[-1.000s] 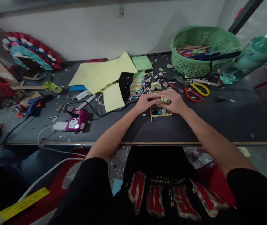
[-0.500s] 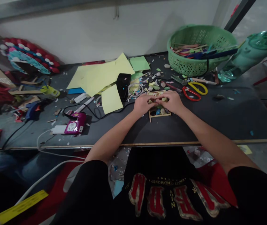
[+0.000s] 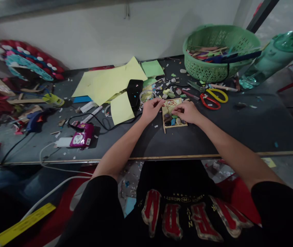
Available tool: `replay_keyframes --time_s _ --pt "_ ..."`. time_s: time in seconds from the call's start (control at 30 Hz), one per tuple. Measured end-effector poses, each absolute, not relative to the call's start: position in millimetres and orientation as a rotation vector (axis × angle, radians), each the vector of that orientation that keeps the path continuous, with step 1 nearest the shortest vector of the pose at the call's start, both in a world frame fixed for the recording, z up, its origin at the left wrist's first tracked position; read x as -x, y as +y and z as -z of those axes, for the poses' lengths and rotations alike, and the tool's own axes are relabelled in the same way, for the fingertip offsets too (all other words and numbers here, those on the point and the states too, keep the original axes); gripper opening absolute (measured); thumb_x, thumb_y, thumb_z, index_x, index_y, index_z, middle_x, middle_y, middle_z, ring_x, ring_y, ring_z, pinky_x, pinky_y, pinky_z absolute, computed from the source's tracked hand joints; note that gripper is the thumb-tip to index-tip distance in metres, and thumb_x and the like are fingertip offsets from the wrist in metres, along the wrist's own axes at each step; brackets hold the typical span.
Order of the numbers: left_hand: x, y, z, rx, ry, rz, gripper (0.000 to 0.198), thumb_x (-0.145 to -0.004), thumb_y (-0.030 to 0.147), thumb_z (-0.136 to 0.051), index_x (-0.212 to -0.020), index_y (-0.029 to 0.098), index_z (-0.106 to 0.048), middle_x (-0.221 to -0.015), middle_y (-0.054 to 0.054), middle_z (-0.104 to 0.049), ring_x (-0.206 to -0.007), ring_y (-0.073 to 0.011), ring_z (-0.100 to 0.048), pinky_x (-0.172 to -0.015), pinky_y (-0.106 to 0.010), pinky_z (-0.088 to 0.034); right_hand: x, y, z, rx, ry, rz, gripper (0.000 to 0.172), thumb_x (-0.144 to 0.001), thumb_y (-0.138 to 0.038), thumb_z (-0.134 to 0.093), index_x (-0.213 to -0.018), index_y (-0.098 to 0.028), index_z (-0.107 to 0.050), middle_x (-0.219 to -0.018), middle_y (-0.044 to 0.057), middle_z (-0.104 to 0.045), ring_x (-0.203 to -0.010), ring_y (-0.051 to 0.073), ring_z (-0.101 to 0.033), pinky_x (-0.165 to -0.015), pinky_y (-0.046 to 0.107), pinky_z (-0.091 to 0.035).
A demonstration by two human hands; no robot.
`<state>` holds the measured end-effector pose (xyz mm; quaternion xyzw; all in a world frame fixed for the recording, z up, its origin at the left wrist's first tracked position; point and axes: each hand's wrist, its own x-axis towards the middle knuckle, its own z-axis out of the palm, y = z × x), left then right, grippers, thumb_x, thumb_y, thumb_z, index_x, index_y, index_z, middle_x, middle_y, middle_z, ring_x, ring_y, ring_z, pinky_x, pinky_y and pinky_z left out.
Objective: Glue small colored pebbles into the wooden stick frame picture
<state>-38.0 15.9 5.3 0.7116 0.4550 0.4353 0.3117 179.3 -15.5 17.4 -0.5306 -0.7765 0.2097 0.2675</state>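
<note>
A small wooden-stick frame (image 3: 173, 115) lies on the dark table, holding a yellow card with red lines and several coloured stones. My right hand (image 3: 187, 111) rests on its right side with the fingers curled down onto the card. My left hand (image 3: 150, 109) sits just left of the frame, its fingers bent and reaching toward loose stones and a small clear round dish (image 3: 146, 96). What the fingertips pinch, if anything, is too small to see.
Yellow paper sheets (image 3: 107, 82) and a black box (image 3: 134, 91) lie to the left. Red and yellow scissors (image 3: 213, 97) and a green basket (image 3: 220, 51) of sticks stand at the right. A pink power strip (image 3: 81, 139), cables and a glue gun (image 3: 36, 116) lie at the left.
My hands, which met over the frame's top, have parted. The left moved out to the left toward the dish; the right stayed on the frame, and the yellow card now shows.
</note>
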Motion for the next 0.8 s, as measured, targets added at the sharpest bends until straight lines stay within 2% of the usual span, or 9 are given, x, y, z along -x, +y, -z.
replay_keyframes --time_s 0.07,0.13,0.23,0.43,0.63,0.7,0.8 --pt "38 15 -6 -2.002 1.175 -1.119 0.022 -0.091 0.036 -0.061 -0.085 0.020 -0.074 -0.076 -0.001 -0.073 -0.063 -0.0112 -0.060 -0.063 -0.026 -0.048 -178 -15 -15 1.430 -2.116 -0.558 0.012 -0.081 -0.033 -0.073 -0.077 -0.022 -0.077 -0.063 0.002 -0.064 -0.073 0.020 -0.054 -0.078 0.038 -0.037" --pt "37 15 -6 -2.205 1.078 -1.052 0.016 -0.089 0.033 -0.064 -0.092 0.022 -0.075 -0.089 -0.003 -0.075 -0.080 -0.0152 -0.066 -0.080 -0.032 -0.051 -178 -14 -13 1.409 -2.032 -0.611 0.013 -0.082 -0.032 -0.071 -0.077 -0.020 -0.076 -0.065 0.002 -0.063 -0.069 0.018 -0.053 -0.074 0.035 -0.038" --pt "36 16 -6 -2.482 0.895 -0.908 0.015 -0.089 0.031 -0.064 -0.091 0.024 -0.076 -0.103 -0.005 -0.074 -0.099 -0.0198 -0.065 -0.097 -0.042 -0.048 -180 -9 -7 1.354 -1.745 -0.773 0.022 -0.083 -0.038 -0.065 -0.082 -0.017 -0.073 -0.066 0.001 -0.061 -0.061 0.014 -0.049 -0.064 0.031 -0.037" --pt "43 12 -17 -2.735 0.664 -0.804 0.025 -0.090 0.029 -0.054 -0.094 0.027 -0.078 -0.123 -0.005 -0.067 -0.122 -0.0264 -0.055 -0.108 -0.050 -0.044 -185 2 -2 1.212 -1.352 -0.903 0.045 -0.076 -0.063 -0.068 -0.082 -0.018 -0.068 -0.073 0.002 -0.064 -0.065 0.014 -0.053 -0.066 0.030 -0.042" --pt "48 7 -28 -2.864 0.673 -0.671 0.038 -0.096 0.045 -0.048 -0.088 0.024 -0.078 -0.142 -0.004 -0.057 -0.135 -0.0289 -0.046 -0.114 -0.051 -0.039 -181 -1 -3 1.207 -1.358 -0.861 0.049 -0.076 -0.067 -0.068 -0.082 -0.019 -0.069 -0.074 0.002 -0.065 -0.066 0.014 -0.055 -0.067 0.031 -0.044" --pt "47 7 -26 -2.888 0.700 -0.628 0.044 -0.099 0.048 -0.042 -0.094 0.023 -0.078 -0.144 -0.005 -0.055 -0.136 -0.0291 -0.044 -0.115 -0.051 -0.038 -181 -2 -4 1.216 -1.352 -0.836 0.051 -0.077 -0.069 -0.066 -0.083 -0.019 -0.069 -0.074 0.002 -0.064 -0.066 0.014 -0.055 -0.067 0.031 -0.044" --pt "44 8 -22 -2.883 0.794 -0.617 0.052 -0.102 0.052 -0.031 -0.118 0.025 -0.072 -0.145 -0.007 -0.053 -0.137 -0.0285 -0.042 -0.117 -0.051 -0.035 -182 -1 -6 1.221 -1.329 -0.779 0.055 -0.076 -0.073 -0.064 -0.082 -0.019 -0.068 -0.072 0.001 -0.062 -0.065 0.014 -0.052 -0.065 0.031 -0.043"
